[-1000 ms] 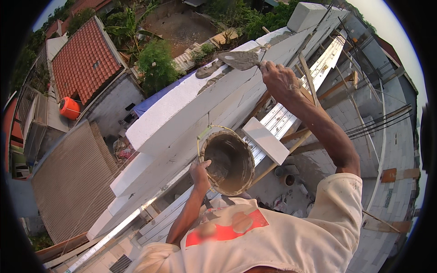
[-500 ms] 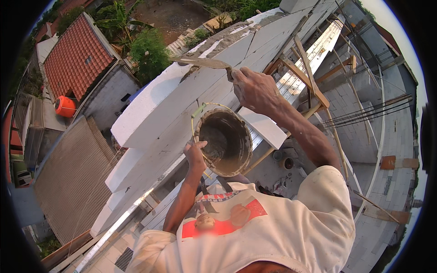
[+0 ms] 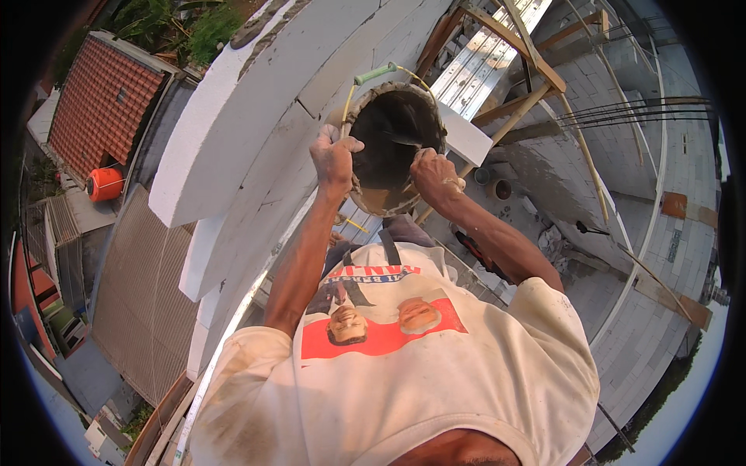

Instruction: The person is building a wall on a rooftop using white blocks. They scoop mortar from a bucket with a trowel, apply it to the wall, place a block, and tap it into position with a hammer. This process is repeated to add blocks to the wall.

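Observation:
A mortar-caked bucket (image 3: 385,199) with a yellow wire handle and a green grip is tilted so its dark inside faces up at me. My left hand (image 3: 332,159) is closed on the bucket's left rim, thumb over the edge. At the right side of the mouth, my right hand (image 3: 437,177) is closed round the handle of a trowel (image 3: 401,140). The blade reaches down into the bucket, mostly in shadow. How much mortar lies inside is hard to tell.
A light block wall (image 3: 264,116) runs along the left, with mortar on its far top. A white block (image 3: 465,136) lies just right of the bucket. Wooden braces (image 3: 536,58) stand at the right, above a lower floor. Beyond the wall are a tiled roof (image 3: 101,101) and an orange tank (image 3: 105,184).
My right hand has brought the trowel from over the wall top down into the bucket. The bucket and my left hand sit higher in view, and the view has shifted.

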The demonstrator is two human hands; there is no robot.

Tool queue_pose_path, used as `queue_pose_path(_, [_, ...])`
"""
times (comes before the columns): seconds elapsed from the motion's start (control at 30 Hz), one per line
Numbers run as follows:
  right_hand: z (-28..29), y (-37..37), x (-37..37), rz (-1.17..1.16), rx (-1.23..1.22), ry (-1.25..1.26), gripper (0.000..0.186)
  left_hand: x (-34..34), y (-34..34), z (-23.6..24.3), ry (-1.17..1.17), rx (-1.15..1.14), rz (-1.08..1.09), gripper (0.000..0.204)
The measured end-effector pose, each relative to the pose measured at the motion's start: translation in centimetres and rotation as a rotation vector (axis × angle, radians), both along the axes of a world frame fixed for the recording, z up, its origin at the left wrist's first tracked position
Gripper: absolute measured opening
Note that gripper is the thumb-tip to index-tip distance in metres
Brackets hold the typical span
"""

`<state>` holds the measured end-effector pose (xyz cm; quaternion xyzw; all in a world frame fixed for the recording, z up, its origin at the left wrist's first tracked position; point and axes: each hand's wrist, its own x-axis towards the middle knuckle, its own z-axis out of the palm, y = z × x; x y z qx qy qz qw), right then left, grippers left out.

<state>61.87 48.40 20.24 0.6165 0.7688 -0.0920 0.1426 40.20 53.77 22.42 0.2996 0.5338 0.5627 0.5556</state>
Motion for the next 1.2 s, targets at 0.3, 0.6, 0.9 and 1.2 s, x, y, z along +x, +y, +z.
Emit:
queue_pose_path(0.3, [-0.2,-0.6,6.2,0.073,-0.455,0.725,0.02,3.8,3.3,-1.1,-0.02,0.043,0.087,0.036])
queue_pose_path(0.6, [5.0,1.6,8.1,-0.669,-0.847,1.544,0.025,2.3,2.8,-1.0,-0.246,-0.158,0.255,0.034])
queue_pose_path(0.9, [24.3,22.4,12.2,0.102,0.179,0.69,0.023,3.2,0.1,-5.5,-0.173,-0.347,0.344,0.029])
queue_pose_path(1.2, [22.3,43.1,14.9,0.262,0.699,-0.396,0.034,3.4,-2.2,-4.8,-0.168,-0.428,0.442,0.033])
